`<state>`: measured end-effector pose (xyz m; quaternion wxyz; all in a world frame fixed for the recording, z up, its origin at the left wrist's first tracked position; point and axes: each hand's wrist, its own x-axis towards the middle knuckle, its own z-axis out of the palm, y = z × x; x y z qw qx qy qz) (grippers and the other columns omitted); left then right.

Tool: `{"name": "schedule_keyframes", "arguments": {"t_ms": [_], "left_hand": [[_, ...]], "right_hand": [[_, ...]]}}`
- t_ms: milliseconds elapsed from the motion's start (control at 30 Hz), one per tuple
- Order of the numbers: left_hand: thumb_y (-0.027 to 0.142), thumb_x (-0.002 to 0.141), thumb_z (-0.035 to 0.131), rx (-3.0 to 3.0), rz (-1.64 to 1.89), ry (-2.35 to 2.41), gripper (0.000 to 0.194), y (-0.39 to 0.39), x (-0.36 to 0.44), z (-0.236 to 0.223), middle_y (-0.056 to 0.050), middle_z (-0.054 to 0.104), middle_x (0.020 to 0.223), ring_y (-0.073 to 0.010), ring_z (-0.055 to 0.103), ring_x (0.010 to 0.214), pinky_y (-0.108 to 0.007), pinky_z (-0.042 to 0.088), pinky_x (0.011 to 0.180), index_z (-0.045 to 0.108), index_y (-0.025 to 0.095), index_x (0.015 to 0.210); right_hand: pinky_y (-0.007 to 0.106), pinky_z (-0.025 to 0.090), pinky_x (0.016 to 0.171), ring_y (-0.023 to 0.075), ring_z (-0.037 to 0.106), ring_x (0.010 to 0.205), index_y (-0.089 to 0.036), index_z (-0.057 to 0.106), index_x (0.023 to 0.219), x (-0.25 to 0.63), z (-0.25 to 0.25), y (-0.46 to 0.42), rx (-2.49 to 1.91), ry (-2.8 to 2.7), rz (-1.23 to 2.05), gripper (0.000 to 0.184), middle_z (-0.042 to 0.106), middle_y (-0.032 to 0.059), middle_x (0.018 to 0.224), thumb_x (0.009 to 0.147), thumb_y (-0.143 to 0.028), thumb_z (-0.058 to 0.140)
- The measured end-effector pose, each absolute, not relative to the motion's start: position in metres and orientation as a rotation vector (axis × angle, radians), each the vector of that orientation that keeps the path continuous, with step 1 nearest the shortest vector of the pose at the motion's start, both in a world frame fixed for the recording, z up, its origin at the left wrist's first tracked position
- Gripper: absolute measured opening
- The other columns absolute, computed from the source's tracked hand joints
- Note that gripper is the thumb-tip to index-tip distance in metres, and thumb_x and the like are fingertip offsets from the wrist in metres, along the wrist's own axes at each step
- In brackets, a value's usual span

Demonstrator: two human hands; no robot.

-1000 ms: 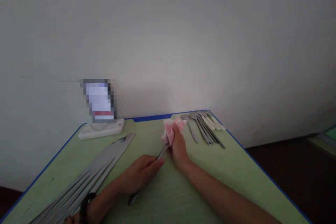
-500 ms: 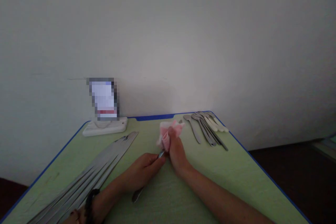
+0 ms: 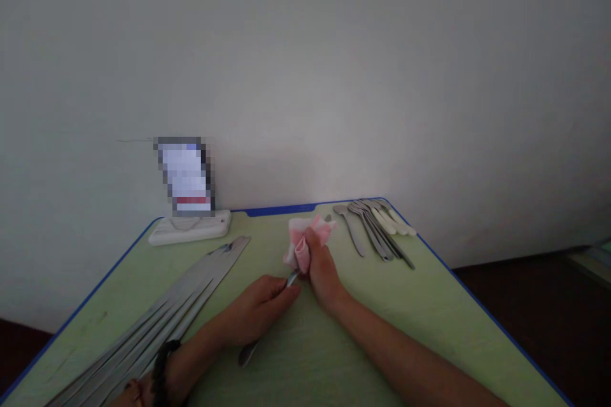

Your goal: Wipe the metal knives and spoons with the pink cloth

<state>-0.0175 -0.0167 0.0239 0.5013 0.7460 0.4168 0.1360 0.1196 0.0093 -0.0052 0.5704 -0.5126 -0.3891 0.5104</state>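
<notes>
My left hand [image 3: 260, 308] is closed around the handle of a metal piece of cutlery [image 3: 292, 278]. Its widened handle end sticks out below that hand, towards the lower left. A crumpled pink and white cloth [image 3: 301, 251] wraps the upper part, pinched there by my right hand [image 3: 323, 270]. Just past the cloth a small grey tip shows; the covered part is hidden, so its kind is unclear. To the right of the cloth lies a single spoon [image 3: 351, 232] on the light green table [image 3: 296, 369].
Several spoons and other metal cutlery [image 3: 375, 232], some with cream handles [image 3: 394, 224], lie at the back right. Long grey flat strips [image 3: 167, 318] fan out at the left beneath my forearm. A blurred phone [image 3: 186, 178] stands on a white base [image 3: 191, 227] against the wall.
Both hands keep their grip on the cutlery and cloth, with barely any movement. The whole view has shifted slightly.
</notes>
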Motion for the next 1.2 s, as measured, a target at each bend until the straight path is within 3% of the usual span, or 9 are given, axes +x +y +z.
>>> {"name": "schedule_keyframes", "arguments": {"t_ms": [167,267,367,467,600,767,933,1067,1200], "left_hand": [[0.045,0.084,0.039,1.822,0.355,0.916,0.031,-0.017,-0.015,0.026,0.005,0.041,0.064,-0.0116,0.040,0.059,-0.022,0.035,0.055,0.045,0.019,0.068],[0.039,0.084,0.044,1.943,0.354,0.951,0.024,-0.020,-0.013,0.028,0.005,0.043,0.064,-0.0127,0.042,0.059,-0.022,0.034,0.055,0.052,0.018,0.090],[0.037,0.088,0.039,2.050,0.371,1.077,0.033,-0.024,-0.009,0.026,0.001,0.055,0.071,-0.0160,0.051,0.064,-0.025,0.038,0.061,0.051,0.017,0.110],[0.040,0.093,0.027,2.098,0.420,1.167,0.039,-0.026,-0.006,0.020,-0.003,0.061,0.074,-0.0178,0.055,0.066,-0.027,0.040,0.066,0.057,0.017,0.102],[0.046,0.094,0.019,1.952,0.503,1.202,0.050,-0.024,-0.004,0.011,0.005,0.042,0.046,-0.0141,0.044,0.044,-0.025,0.037,0.054,0.059,0.017,0.085],[0.050,0.092,0.021,1.800,0.581,1.183,0.049,-0.019,-0.006,0.008,0.006,0.038,0.047,-0.0127,0.040,0.044,-0.023,0.031,0.047,0.050,0.020,0.069],[0.046,0.093,0.025,2.002,0.469,1.168,0.045,-0.023,-0.008,0.008,0.005,0.039,0.050,-0.0122,0.040,0.048,-0.024,0.030,0.053,0.041,0.021,0.059],[0.045,0.094,0.026,2.162,0.364,1.060,0.047,-0.028,-0.010,0.010,0.005,0.036,0.050,-0.0111,0.035,0.047,-0.026,0.028,0.055,0.037,0.021,0.055],[0.047,0.095,0.023,2.183,0.368,1.005,0.049,-0.029,-0.014,0.013,0.005,0.033,0.050,-0.0113,0.034,0.048,-0.026,0.029,0.056,0.034,0.021,0.055]], "right_hand": [[0.025,0.030,0.042,0.0112,0.040,0.044,-0.020,0.048,0.057,0.130,-0.009,0.025,-1.127,-0.766,1.207,0.048,0.047,-0.0037,0.047,0.073,-0.066,0.053],[0.023,0.030,0.041,0.0108,0.040,0.043,-0.021,0.050,0.061,0.142,-0.004,0.037,-1.060,-0.587,1.192,0.046,0.048,-0.0044,0.048,0.073,-0.064,0.055],[0.021,0.028,0.039,0.0095,0.039,0.041,-0.021,0.051,0.066,0.151,0.005,0.042,-0.976,-0.459,1.231,0.047,0.047,-0.0059,0.048,0.071,-0.068,0.055],[0.021,0.025,0.039,0.0086,0.035,0.039,-0.021,0.052,0.068,0.154,0.008,0.041,-0.966,-0.549,1.283,0.054,0.046,-0.0065,0.048,0.068,-0.074,0.052],[0.023,0.026,0.043,0.0091,0.035,0.044,-0.018,0.053,0.060,0.149,0.006,0.031,-1.068,-1.024,1.213,0.055,0.046,-0.0048,0.048,0.069,-0.072,0.053],[0.023,0.030,0.050,0.0095,0.039,0.052,-0.016,0.053,0.056,0.143,0.009,0.021,-0.971,-1.451,1.256,0.051,0.048,-0.0035,0.053,0.072,-0.065,0.055],[0.021,0.030,0.044,0.0088,0.040,0.045,-0.017,0.056,0.062,0.148,0.004,0.033,-0.960,-0.980,1.406,0.043,0.052,-0.0045,0.051,0.066,-0.059,0.066],[0.023,0.040,0.045,0.0132,0.055,0.052,-0.020,0.059,0.078,0.159,0.002,0.048,-0.848,-0.506,1.295,0.031,0.063,-0.0024,0.061,0.071,-0.050,0.065],[0.024,0.040,0.041,0.0131,0.055,0.047,-0.021,0.059,0.079,0.164,0.006,0.053,-0.892,-0.341,1.215,0.023,0.064,-0.0034,0.061,0.075,-0.044,0.060]]}}
